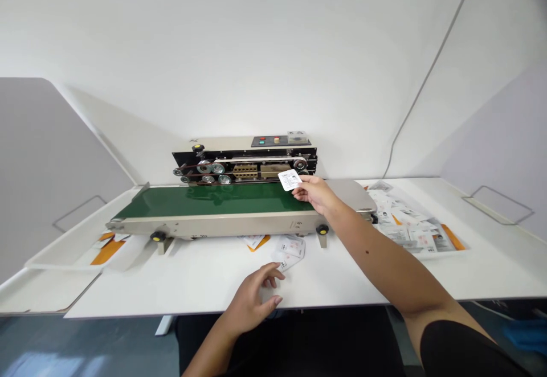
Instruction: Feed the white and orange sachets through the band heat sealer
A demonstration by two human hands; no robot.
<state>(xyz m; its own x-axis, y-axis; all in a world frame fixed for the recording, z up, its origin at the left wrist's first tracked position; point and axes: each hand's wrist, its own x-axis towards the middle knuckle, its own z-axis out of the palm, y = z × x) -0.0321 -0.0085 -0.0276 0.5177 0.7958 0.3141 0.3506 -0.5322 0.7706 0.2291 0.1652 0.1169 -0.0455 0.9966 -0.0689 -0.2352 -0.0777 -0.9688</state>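
Observation:
My right hand [315,192] pinches a small white printed packet [289,180] and holds it at the right end of a band sealer machine [245,163], just above its green conveyor belt [213,199]. My left hand [253,299] rests on the white table [192,286] near its front edge, fingers spread and slightly curled, holding nothing. Its fingertips lie just short of a few white packets [290,250] in front of the machine.
A heap of several similar packets [408,223] with orange backing lies on the table to the right. A white tray [72,246] with orange pieces stands at the left under the belt's end. Grey partitions flank both sides; a cable runs up the wall.

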